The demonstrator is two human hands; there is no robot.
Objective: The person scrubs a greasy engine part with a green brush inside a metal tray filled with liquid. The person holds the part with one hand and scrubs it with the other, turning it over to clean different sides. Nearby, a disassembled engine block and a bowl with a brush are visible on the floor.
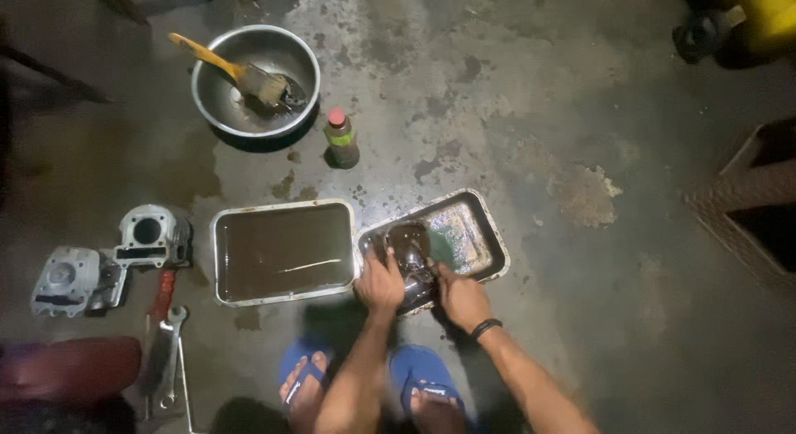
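The person squats on the concrete floor (531, 111) in blue sandals (423, 380), both hands down in a tilted metal tray (489, 235) just in front of the feet. The left hand (380, 283) and the right hand (461, 300) are wrapped around a dark, oily metal part (410, 252) that sits in the near end of that tray, fingers curled on it from either side. The right wrist wears a black band (486, 326). The far end of the tray shows a greenish, wet sheen.

Touching this tray on its left lies a second, flat tray (217, 260) filled with dark brown liquid. Beyond the two trays stands a small bottle (342, 140) with a red cap, and farther back to the left a steel bowl (207, 77) holds a paintbrush (249, 76) with a yellow handle resting across its rim.

Off to the left lie two grey engine cylinder pieces (148, 233) side by side, and near them, closer to the person, a red-handled tool (162, 291) and some wrenches (172, 351) lie together on the floor.
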